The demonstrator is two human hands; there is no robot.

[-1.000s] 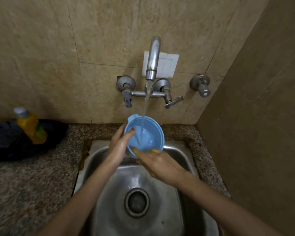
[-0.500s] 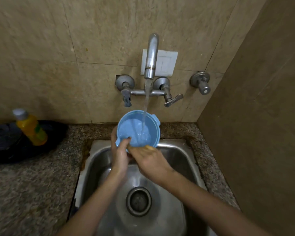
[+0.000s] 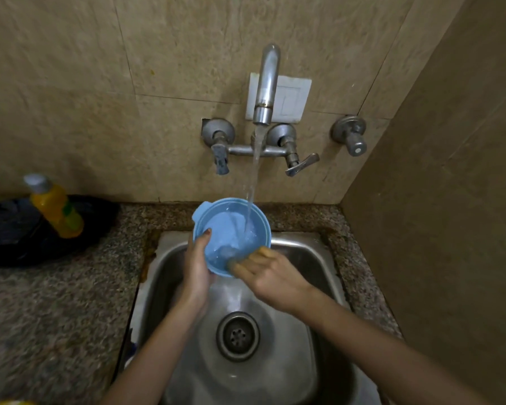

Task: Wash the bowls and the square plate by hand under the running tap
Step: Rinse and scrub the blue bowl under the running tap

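two bare forearms, left hand [image 3: 197, 268] and right hand [image 3: 275, 277] uncovered, unadorned.

Rim tab [image 3: 200, 213] of the blue bowl [image 3: 227, 232] from upper right to upper left.

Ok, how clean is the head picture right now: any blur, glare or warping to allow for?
Head view: motion blur smears the right hand at the blue bowl, so its grip is unreadable; the left hand is sharper. Head view: dim warm light, soft glare on the sink steel, wide-angle bending at the edges.
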